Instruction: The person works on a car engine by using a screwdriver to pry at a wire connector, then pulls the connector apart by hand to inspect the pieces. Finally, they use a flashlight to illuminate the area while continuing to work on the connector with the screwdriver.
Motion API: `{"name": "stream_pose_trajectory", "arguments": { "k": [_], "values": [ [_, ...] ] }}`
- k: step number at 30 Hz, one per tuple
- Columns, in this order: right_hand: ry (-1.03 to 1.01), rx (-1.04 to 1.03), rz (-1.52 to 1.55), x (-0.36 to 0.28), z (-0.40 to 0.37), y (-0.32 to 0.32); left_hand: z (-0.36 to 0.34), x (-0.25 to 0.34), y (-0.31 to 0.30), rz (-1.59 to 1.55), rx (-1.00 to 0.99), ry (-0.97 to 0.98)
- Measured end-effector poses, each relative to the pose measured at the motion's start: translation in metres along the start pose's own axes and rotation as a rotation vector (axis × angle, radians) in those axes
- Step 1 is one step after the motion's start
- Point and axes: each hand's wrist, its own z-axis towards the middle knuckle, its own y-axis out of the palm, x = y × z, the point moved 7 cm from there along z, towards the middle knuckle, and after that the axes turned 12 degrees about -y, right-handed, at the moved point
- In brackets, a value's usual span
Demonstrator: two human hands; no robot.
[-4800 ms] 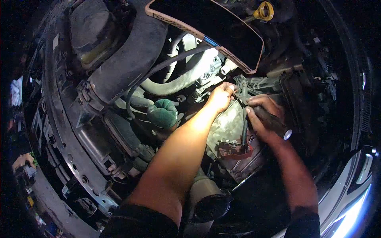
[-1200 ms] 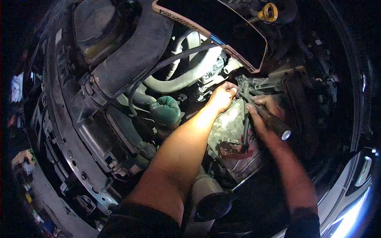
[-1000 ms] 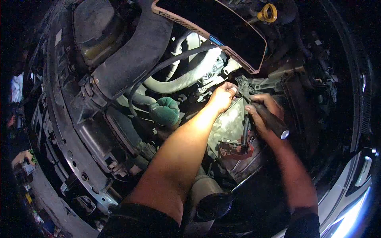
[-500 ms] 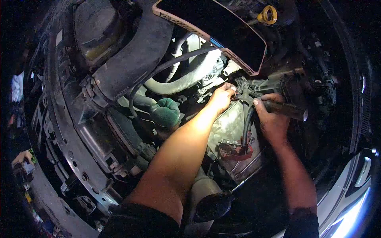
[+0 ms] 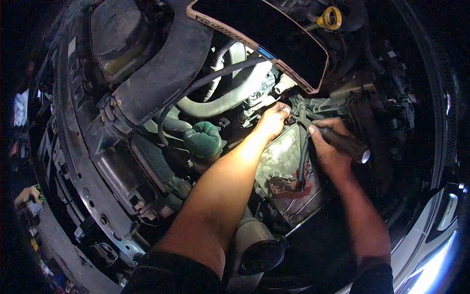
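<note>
In the head view, my left hand (image 5: 275, 119) reaches into the middle of an engine bay. Its fingers are pinched together beside black corrugated wiring (image 5: 302, 116); whatever lies between them is hidden. Just to the right, my right hand (image 5: 334, 149) is wrapped round a tool with a thick dark handle (image 5: 346, 143) and a shiny metal butt end. The tool points up and left toward the wiring, but its tip cannot be made out. Below both hands is a pale metal-looking box (image 5: 276, 159) with a red terminal piece (image 5: 290, 186) on it.
A phone in a pinkish case (image 5: 293, 73) lies above my hands. Left of my forearm sits a green padded object (image 5: 203, 139) near a large black hose (image 5: 166, 63). A yellow ring-shaped handle (image 5: 330, 18) shows at the top. A dark-ended cylinder (image 5: 262, 256) stands below.
The handle's butt end has swung left and slightly down, with my right hand turning a little around it. My left hand stays almost where it was.
</note>
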Motion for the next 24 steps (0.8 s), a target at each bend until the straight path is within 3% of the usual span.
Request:
{"name": "stream_pose_trajectory", "arguments": {
  "k": [8,17,24],
  "values": [
    [-0.045,-0.035,0.003,-0.008,0.002,0.002,-0.010,0.009,0.000,0.116,0.045,-0.003],
    [-0.301,-0.039,-0.046,-0.012,0.001,0.008,-0.005,0.006,-0.002,0.141,0.050,0.032],
    [-0.100,-0.055,0.003,-0.007,0.004,0.008,-0.007,0.007,0.001,0.015,-0.013,0.024]
  ]
}}
